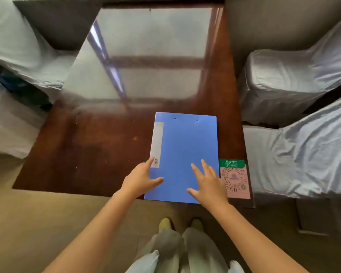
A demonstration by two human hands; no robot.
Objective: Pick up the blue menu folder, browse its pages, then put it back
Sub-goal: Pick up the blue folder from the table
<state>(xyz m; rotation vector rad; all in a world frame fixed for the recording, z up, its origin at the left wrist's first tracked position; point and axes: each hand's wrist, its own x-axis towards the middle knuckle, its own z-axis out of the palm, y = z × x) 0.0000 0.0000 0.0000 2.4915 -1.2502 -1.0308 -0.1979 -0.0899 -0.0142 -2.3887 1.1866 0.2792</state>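
Note:
The blue menu folder [185,146] lies closed and flat on the dark wooden table [91,146], near its front right corner, with a pale spine label along its left side. My left hand [141,179] is at the folder's lower left edge, fingers spread, thumb lying on the cover. My right hand [209,184] hovers over or rests on the lower right part of the cover, fingers apart. Neither hand has a closed grip on the folder.
A pink and green QR-code card [235,180] lies right of the folder at the table's edge. Chairs in pale fabric covers stand on the right [295,81] and on the left [16,46]. The table's far half reflects a window.

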